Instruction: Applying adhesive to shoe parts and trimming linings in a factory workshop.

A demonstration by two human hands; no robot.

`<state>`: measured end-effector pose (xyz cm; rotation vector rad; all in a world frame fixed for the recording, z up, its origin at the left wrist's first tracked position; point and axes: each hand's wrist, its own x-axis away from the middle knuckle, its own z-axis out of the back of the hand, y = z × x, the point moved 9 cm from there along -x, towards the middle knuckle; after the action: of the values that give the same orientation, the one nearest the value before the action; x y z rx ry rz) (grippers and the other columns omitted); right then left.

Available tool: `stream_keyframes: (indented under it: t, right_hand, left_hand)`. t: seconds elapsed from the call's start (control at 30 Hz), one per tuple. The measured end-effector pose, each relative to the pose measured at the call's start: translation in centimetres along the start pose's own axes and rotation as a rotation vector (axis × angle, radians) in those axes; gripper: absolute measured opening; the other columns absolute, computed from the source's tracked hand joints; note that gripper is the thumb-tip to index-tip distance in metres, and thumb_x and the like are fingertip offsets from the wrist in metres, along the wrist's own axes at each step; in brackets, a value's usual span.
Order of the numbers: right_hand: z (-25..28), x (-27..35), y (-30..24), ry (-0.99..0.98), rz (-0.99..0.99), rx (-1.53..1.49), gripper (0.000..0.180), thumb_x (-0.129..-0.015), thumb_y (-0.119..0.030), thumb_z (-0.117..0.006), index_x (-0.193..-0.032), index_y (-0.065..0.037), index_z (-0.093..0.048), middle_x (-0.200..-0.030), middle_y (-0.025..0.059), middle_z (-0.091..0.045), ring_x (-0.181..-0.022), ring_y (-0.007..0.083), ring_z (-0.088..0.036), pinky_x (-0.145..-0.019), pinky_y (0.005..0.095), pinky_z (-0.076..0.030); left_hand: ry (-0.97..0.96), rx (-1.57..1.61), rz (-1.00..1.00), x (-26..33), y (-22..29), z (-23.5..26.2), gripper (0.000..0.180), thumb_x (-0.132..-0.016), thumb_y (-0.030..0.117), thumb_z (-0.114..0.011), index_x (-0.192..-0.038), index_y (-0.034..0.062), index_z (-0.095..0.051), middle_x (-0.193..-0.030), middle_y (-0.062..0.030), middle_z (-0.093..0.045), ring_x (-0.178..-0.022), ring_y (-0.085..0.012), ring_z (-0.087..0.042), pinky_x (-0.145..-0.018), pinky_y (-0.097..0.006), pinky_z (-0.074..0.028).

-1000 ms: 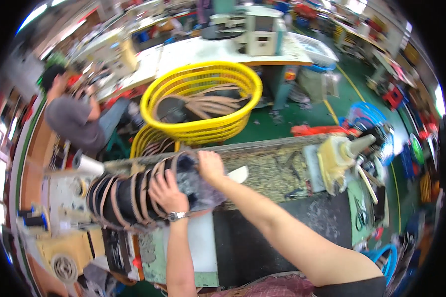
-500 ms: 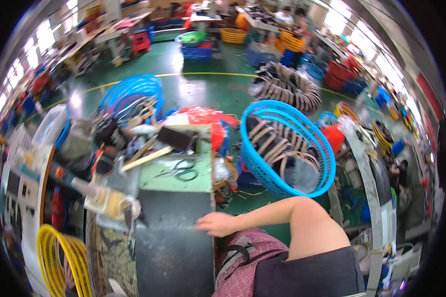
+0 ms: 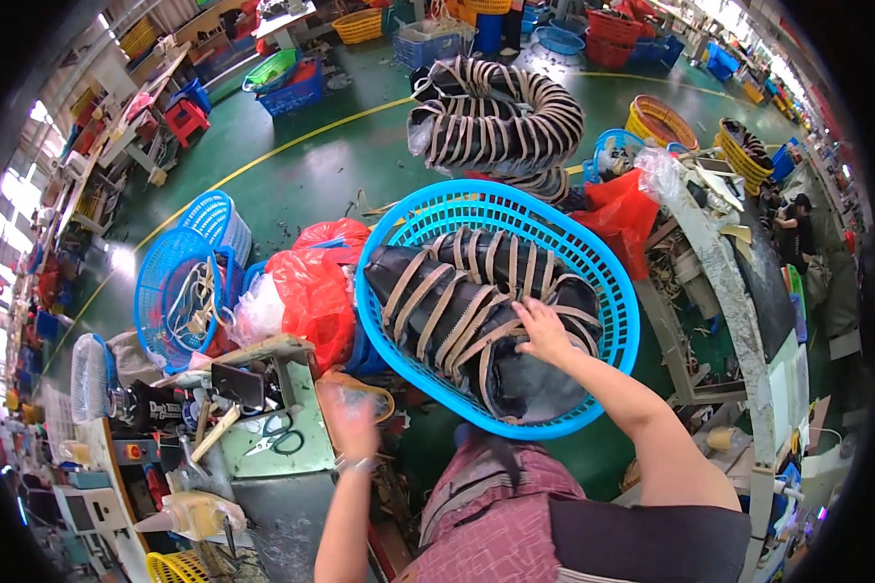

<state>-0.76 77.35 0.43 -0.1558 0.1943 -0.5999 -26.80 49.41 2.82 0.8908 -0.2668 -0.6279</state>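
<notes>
In front of me a blue oval plastic basket (image 3: 620, 277) holds rolls of stacked black pieces (image 3: 457, 303) edged with tan strips. Over these rolls reaches my right hand (image 3: 544, 332), fingers spread, at the right part of the stack; it grips nothing that I can see. Beside the basket's lower left, above the workbench edge, my left hand (image 3: 348, 420) is smeared by motion, so its fingers cannot be read. Dark-handled scissors (image 3: 280, 437) lie close to it on the bench's green mat (image 3: 253, 462).
A phone-like dark slab (image 3: 237, 386), a pale wooden stick (image 3: 215, 433) and a glue bottle (image 3: 194, 515) are on the bench. Red plastic bags (image 3: 311, 301) and blue baskets (image 3: 170, 291) stand beyond it. More banded rolls (image 3: 501, 121) lie farther off; a cluttered rack (image 3: 749, 321) is at right.
My view has turned right, toward the blue basket. My right hand has gone from the black bench top to the rolls in the basket. My left hand has come into view.
</notes>
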Motion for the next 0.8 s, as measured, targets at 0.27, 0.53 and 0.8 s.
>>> stream_keyframes:
  t: [0.27,0.53,0.8]
  right_hand:
    - [-7.6,-2.3,3.1,-0.203,-0.33,-0.104,0.062,-0.061,-0.026,-0.07,-0.115,-0.009,-0.044,-0.081,0.0161,-0.058,-0.069,0.0361,-0.059,-0.063,0.0457,-0.048]
    - [-8.8,-3.5,1.6,-0.478,-0.171,0.002,0.042,-0.066,-0.016,-0.062,-0.1,0.003,-0.047,-0.088,0.0163,-0.058,-0.073,0.0296,-0.062,-0.064,0.0408,-0.049]
    - [-8.9,-3.6,3.1,-0.333,-0.206,-0.266,0.044,-0.066,-0.011,-0.058,-0.107,-0.003,-0.044,-0.095,0.0172,-0.056,-0.079,0.0383,-0.057,-0.07,0.0453,-0.047]
  left_hand:
    - [-0.165,-0.289,0.568,-8.5,-1.3,-18.2,0.097,-0.061,0.034,-0.069,-0.129,-0.0104,-0.017,-0.133,-0.0267,-0.028,-0.125,-0.0359,-0.026,-0.104,-0.039,-0.023]
    - [-0.056,-0.551,-0.238,-5.6,8.8,-16.5,0.084,-0.058,0.018,-0.062,-0.131,0.0002,-0.024,-0.133,-0.0276,-0.024,-0.123,-0.0449,-0.021,-0.103,-0.045,-0.023]
    - [-0.074,-0.467,0.01,-10.1,3.9,-17.2,0.098,-0.059,0.007,-0.065,-0.138,0.0138,-0.007,-0.13,-0.034,-0.02,-0.105,-0.048,-0.039,-0.091,-0.046,-0.038]
